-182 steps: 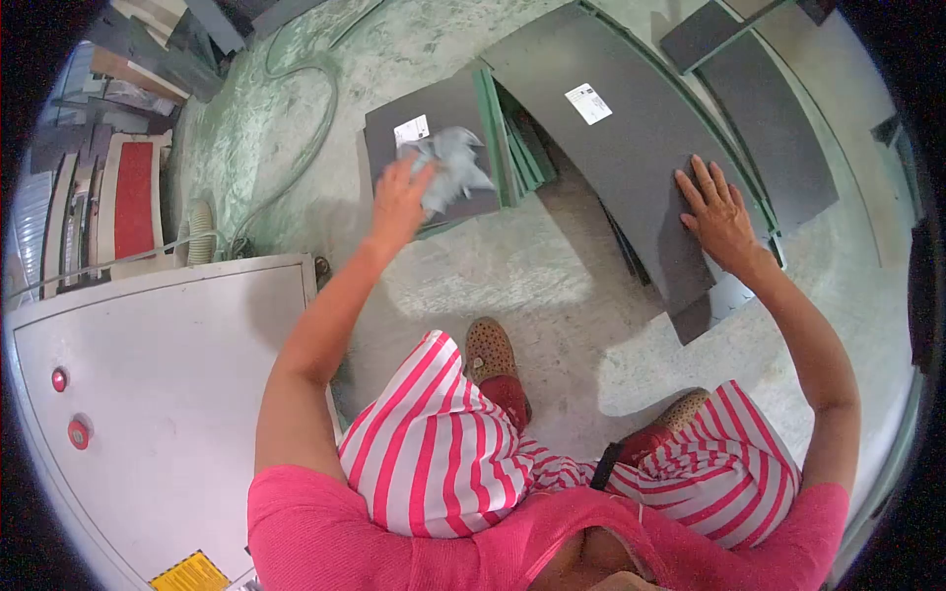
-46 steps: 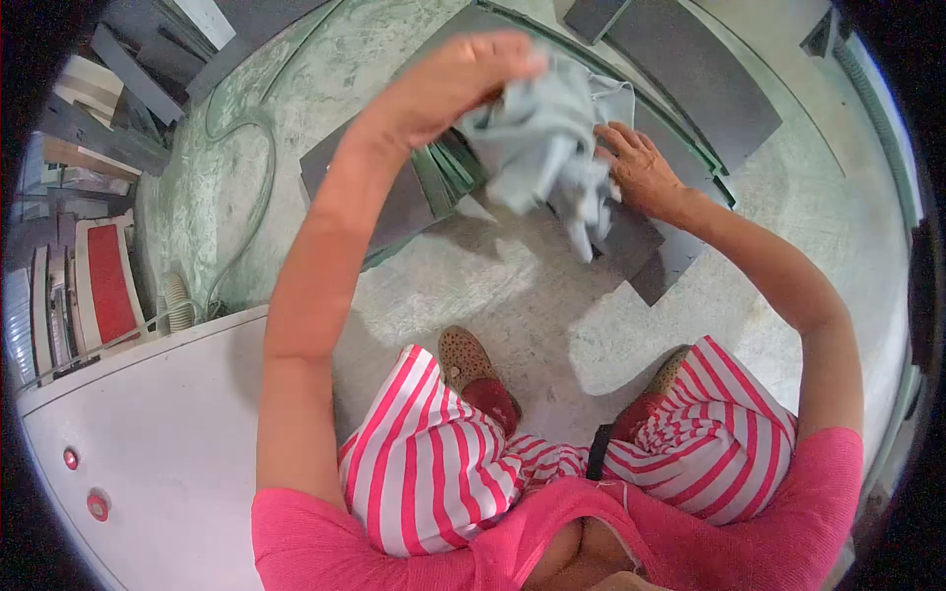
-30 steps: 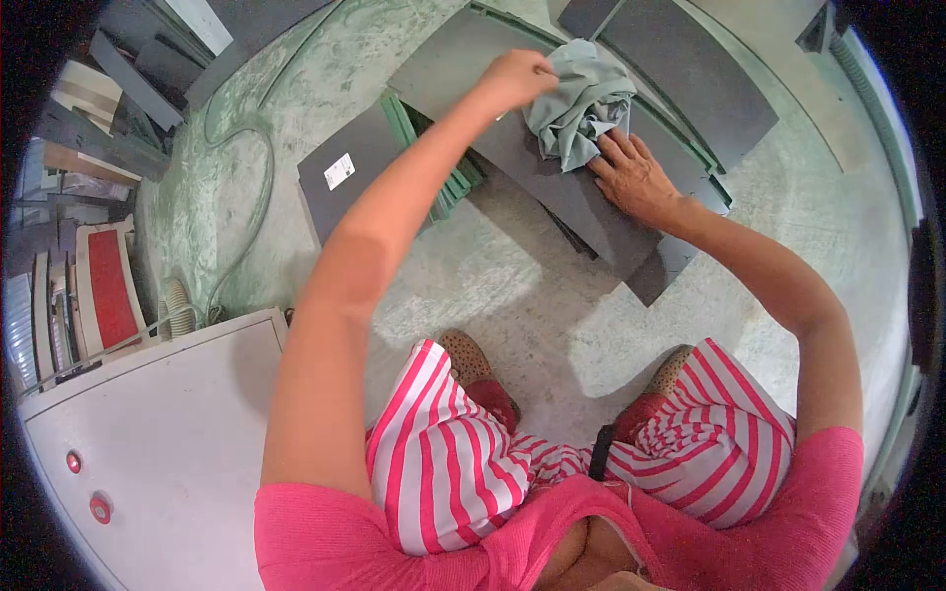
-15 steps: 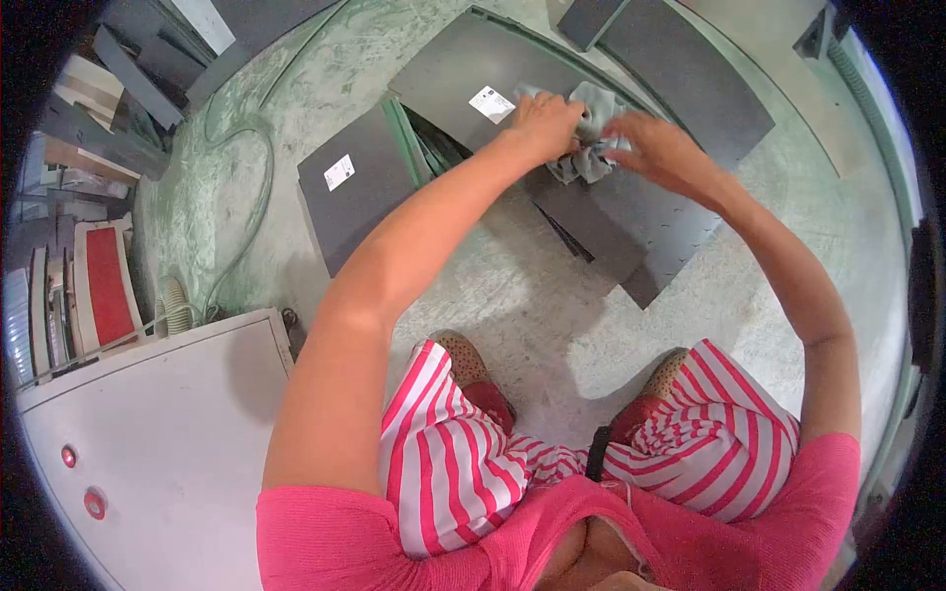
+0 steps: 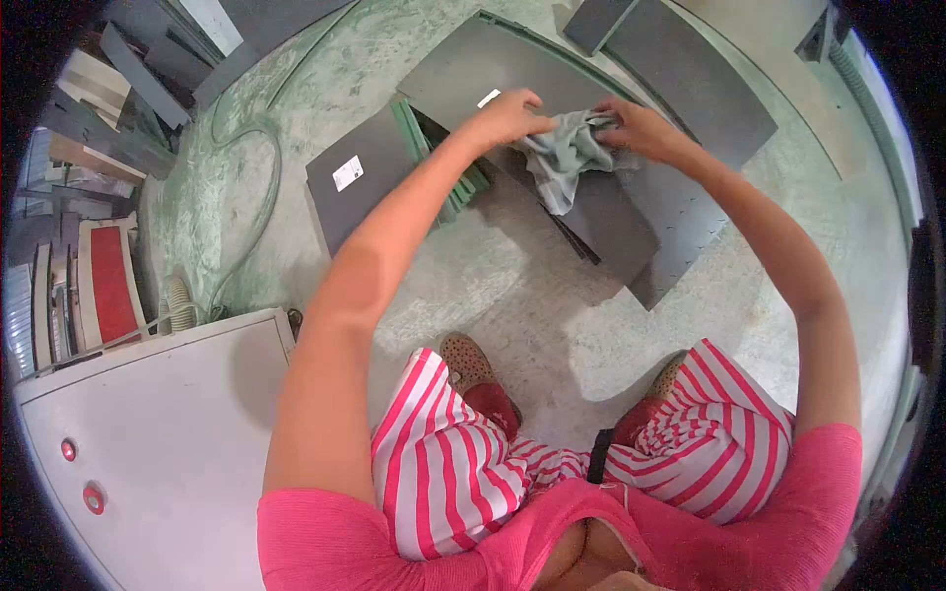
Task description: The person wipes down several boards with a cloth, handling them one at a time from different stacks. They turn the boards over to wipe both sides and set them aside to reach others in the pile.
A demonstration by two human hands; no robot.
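Note:
A crumpled grey rag (image 5: 570, 156) hangs spread between my two hands, over the dark panels. My left hand (image 5: 505, 120) holds the rag's left edge between its fingers. On the other side, my right hand (image 5: 645, 133) grips the rag's upper right corner, fingers bent around it. Beneath lies a large dark grey panel (image 5: 473, 59) with a white label (image 5: 488, 98), partly covered by my left hand. A second dark panel (image 5: 370, 182), with its own white label (image 5: 348, 173), lies to the left on a stack with green edges (image 5: 409, 123).
More dark panels (image 5: 680, 69) lie at the upper right. A hose (image 5: 266, 187) curves over the concrete floor. At lower left stands a white cabinet (image 5: 177, 424) with red buttons. Offcuts (image 5: 108, 286) stand along the left side. My shoes (image 5: 468, 364) are below the panels.
My hands have moved apart, the left one going left. The rag, bunched between them before, has opened out and hangs lower. The left label is now partly covered by my hand.

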